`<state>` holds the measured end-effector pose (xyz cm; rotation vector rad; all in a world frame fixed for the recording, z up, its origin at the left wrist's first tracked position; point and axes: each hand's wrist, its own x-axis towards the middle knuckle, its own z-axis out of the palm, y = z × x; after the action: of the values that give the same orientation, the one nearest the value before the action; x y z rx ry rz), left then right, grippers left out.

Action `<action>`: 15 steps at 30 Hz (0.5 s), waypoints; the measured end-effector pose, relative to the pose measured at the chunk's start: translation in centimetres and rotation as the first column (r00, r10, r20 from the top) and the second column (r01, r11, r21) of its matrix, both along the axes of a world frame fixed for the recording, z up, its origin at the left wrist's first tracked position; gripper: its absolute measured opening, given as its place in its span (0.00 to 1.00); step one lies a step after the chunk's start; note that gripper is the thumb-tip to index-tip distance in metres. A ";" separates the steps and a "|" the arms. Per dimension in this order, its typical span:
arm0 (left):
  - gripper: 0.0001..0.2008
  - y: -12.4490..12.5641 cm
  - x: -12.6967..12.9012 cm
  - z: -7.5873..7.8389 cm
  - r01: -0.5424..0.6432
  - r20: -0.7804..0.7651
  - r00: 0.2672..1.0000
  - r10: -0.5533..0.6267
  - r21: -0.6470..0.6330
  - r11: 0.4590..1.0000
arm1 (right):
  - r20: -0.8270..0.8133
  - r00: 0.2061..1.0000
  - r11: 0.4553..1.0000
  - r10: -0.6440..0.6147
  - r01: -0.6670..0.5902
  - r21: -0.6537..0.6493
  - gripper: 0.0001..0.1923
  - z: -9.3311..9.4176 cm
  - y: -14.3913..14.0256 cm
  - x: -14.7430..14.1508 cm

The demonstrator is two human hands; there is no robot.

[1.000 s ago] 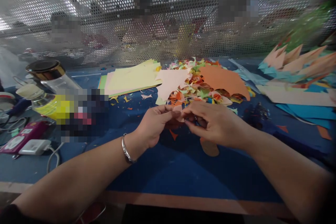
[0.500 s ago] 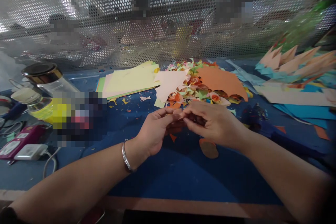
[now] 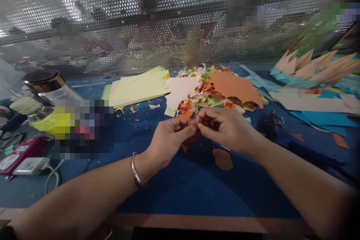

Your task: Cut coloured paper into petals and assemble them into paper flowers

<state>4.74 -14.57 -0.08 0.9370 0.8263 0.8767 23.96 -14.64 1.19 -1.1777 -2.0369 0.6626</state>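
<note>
My left hand [image 3: 170,138] and my right hand [image 3: 225,127] meet above the blue table, fingertips pinched close together. Between them is a small piece of orange paper [image 3: 192,122], mostly covered by my fingers. Just below my right hand an orange paper oval [image 3: 223,158] lies flat on the table. A small orange paper scrap [image 3: 185,149] shows under my left fingers. Beyond my hands rises a heap of cut and curled paper pieces [image 3: 208,95], with a scalloped orange sheet [image 3: 234,88] and a pale pink sheet [image 3: 180,88] on it.
A stack of pale yellow sheets [image 3: 140,86] lies behind my left hand. At left stand a glass jar [image 3: 43,82], a bottle [image 3: 36,114] and a white charger [image 3: 30,166]. Folded peach paper points [image 3: 309,67] and blue sheets [image 3: 323,119] sit right. A dark blue glue gun-like tool [image 3: 303,150] lies near my right forearm.
My fingers have shifted slightly around the small orange paper, which is now more covered. The whole view has moved a little; the things on the table keep their places.
</note>
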 end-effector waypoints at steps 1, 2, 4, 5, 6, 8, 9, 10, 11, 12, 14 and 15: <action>0.12 0.1 0.0 0.0 -0.003 -0.011 1.000 0.003 0.005 1.000 | -0.003 1.000 1.000 0.000 0.000 -0.011 0.07 0.0 0.0 0.0; 0.12 0.1 0.0 -0.1 -0.006 -0.021 1.000 0.006 0.008 1.000 | -0.003 1.000 1.000 -0.002 0.002 -0.018 0.07 -0.1 0.0 0.0; 0.11 0.2 0.0 -0.1 -0.012 -0.044 0.999 0.012 0.012 1.000 | -0.006 1.000 1.000 -0.009 0.009 -0.015 0.07 -0.2 0.1 0.0; 0.09 0.2 0.1 -0.1 -0.011 -0.058 0.998 0.011 0.015 1.000 | -0.007 1.000 1.000 -0.013 0.013 -0.009 0.08 -0.2 0.1 0.0; 0.08 0.2 0.1 0.0 -0.010 -0.072 0.997 0.012 0.020 1.000 | -0.005 1.000 1.000 -0.015 0.015 -0.004 0.08 -0.3 0.1 0.0; 0.07 0.2 0.1 0.0 -0.011 -0.096 0.995 0.015 0.033 0.999 | 0.002 1.000 1.000 -0.015 0.015 0.007 0.08 -0.3 0.1 -0.1; 0.06 0.2 0.1 0.1 -0.013 -0.106 0.994 0.017 0.038 0.999 | 0.005 1.000 1.000 -0.014 0.014 0.014 0.08 -0.3 0.1 -0.1; 0.06 0.2 0.1 0.1 -0.015 -0.113 0.993 0.020 0.043 0.999 | 0.009 1.000 1.000 -0.013 0.012 0.019 0.08 -0.3 0.1 -0.1; 0.06 0.2 0.1 0.2 -0.017 -0.117 0.993 0.022 0.048 0.999 | 0.010 1.000 1.000 -0.012 0.012 0.024 0.08 -0.3 0.1 -0.1; 0.06 0.2 0.1 0.2 -0.018 -0.120 0.992 0.024 0.050 0.999 | 0.010 1.000 1.000 -0.012 0.011 0.027 0.08 -0.3 0.1 -0.1; 0.07 0.2 0.2 0.4 -0.015 -0.128 0.992 0.022 0.054 0.998 | 0.009 1.000 1.000 -0.009 0.009 0.029 0.08 -0.2 0.1 0.0; 0.07 0.2 0.2 0.4 -0.011 -0.134 0.991 0.018 0.058 0.998 | 0.009 1.000 1.000 -0.009 0.009 0.028 0.08 -0.2 0.1 0.0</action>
<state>4.90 -14.40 0.33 1.0501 0.9286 0.8603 23.97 -14.53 0.95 -1.1752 -2.0414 0.6236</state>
